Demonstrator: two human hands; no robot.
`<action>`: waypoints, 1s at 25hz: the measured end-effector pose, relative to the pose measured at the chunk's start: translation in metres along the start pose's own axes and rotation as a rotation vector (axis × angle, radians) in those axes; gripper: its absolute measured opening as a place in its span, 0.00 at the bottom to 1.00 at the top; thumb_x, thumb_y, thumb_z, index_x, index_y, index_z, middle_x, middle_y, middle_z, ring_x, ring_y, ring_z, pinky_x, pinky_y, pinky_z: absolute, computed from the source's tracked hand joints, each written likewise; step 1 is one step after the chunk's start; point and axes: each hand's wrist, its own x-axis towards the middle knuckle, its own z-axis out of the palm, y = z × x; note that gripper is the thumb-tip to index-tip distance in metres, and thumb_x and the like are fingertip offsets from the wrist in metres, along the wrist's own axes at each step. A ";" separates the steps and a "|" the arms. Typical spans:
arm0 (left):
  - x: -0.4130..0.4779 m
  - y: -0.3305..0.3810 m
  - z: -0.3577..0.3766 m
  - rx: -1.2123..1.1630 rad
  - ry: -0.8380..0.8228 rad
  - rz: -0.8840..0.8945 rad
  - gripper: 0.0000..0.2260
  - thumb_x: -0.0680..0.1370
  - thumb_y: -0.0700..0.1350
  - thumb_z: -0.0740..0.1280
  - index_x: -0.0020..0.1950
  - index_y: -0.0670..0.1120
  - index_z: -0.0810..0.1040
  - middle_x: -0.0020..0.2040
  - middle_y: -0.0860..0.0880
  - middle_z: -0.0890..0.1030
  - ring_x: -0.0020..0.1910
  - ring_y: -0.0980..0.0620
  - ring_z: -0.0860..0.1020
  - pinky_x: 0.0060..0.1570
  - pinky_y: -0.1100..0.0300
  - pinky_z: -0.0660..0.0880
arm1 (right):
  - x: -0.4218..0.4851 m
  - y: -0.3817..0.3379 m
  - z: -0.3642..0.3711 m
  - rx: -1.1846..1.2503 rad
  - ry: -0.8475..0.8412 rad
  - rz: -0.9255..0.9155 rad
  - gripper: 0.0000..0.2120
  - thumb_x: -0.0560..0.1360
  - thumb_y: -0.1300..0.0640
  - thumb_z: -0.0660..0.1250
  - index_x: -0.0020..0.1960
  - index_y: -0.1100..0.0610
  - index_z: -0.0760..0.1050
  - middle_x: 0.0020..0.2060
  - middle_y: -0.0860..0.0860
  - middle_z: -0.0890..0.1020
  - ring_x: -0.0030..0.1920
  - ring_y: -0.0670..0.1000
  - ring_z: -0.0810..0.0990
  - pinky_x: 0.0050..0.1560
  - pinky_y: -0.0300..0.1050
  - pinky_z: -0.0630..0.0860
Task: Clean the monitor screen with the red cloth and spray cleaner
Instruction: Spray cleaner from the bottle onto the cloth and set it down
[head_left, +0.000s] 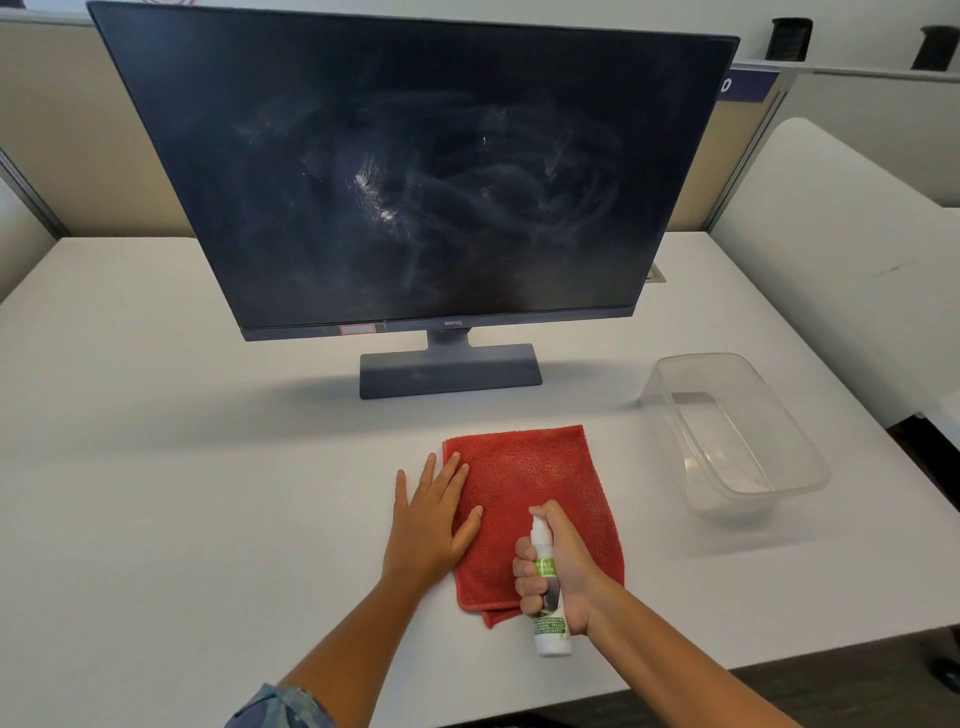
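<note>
The monitor (415, 171) is carrying the brand name "BenQ" at the centre of its lower bezel, just above the stand neck. A small red-bordered sticker (357, 329) is sitting on the same bezel, left of the logo; its wording is too small to read. The spray bottle (549, 597) is showing a green and white label with several lines of print, all blurred beyond reading. A blue sign (748, 85) on the partition behind the monitor's right edge is showing one partly hidden white character resembling "0".
</note>
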 end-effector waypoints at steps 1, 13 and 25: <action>0.000 0.000 0.000 -0.001 -0.001 0.000 0.27 0.78 0.61 0.49 0.75 0.52 0.53 0.77 0.53 0.52 0.76 0.52 0.44 0.72 0.45 0.36 | 0.000 -0.001 0.000 0.011 0.010 -0.004 0.21 0.67 0.42 0.63 0.25 0.56 0.67 0.18 0.51 0.69 0.16 0.47 0.65 0.18 0.34 0.64; 0.000 0.001 -0.002 -0.001 -0.016 -0.002 0.28 0.78 0.61 0.48 0.75 0.53 0.51 0.77 0.53 0.51 0.76 0.52 0.44 0.72 0.46 0.35 | 0.000 -0.003 -0.008 0.057 0.068 -0.041 0.23 0.68 0.40 0.62 0.25 0.56 0.67 0.18 0.51 0.70 0.16 0.47 0.65 0.20 0.34 0.64; -0.001 0.001 -0.001 -0.008 -0.012 0.002 0.27 0.78 0.61 0.49 0.75 0.53 0.51 0.77 0.52 0.51 0.76 0.51 0.44 0.72 0.45 0.34 | 0.002 -0.004 -0.013 0.035 0.142 -0.165 0.25 0.69 0.36 0.64 0.25 0.55 0.70 0.21 0.51 0.72 0.19 0.49 0.69 0.22 0.38 0.68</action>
